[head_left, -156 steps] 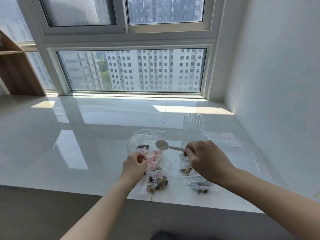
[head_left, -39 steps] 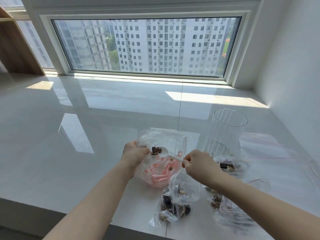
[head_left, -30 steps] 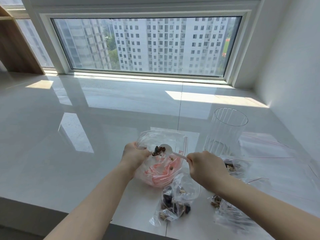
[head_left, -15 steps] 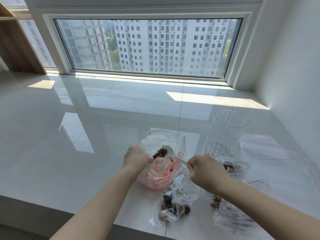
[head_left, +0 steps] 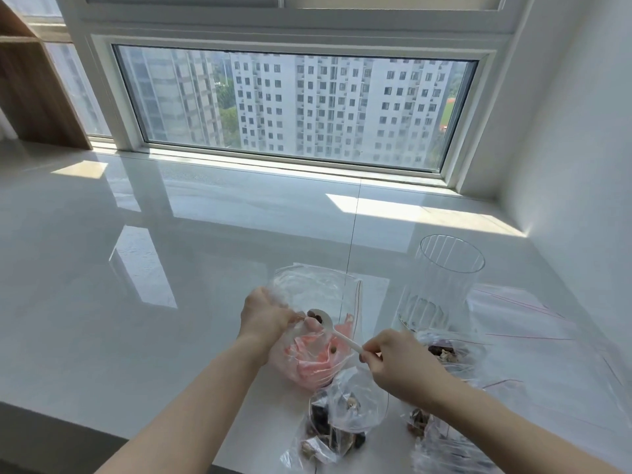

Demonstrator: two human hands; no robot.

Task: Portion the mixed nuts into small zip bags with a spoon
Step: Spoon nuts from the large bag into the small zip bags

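While the left hand [head_left: 265,319] grips the zip bag [head_left: 316,336] mouth on the counter [head_left: 171,268], the right hand [head_left: 393,360], pinching the spoon [head_left: 333,328] of nuts [head_left: 315,316], should tip slowly, well inside.

bright daylight from window [head_left: 294,107] | glare patches on counter [head_left: 171,234] | wide-angle edge bending

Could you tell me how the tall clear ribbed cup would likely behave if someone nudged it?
The ribbed cup stands tall, narrow and nearly empty, so it probably tips easily. The glossy countertop suggests that it may slide first. It looks light; glass or plastic is unclear.
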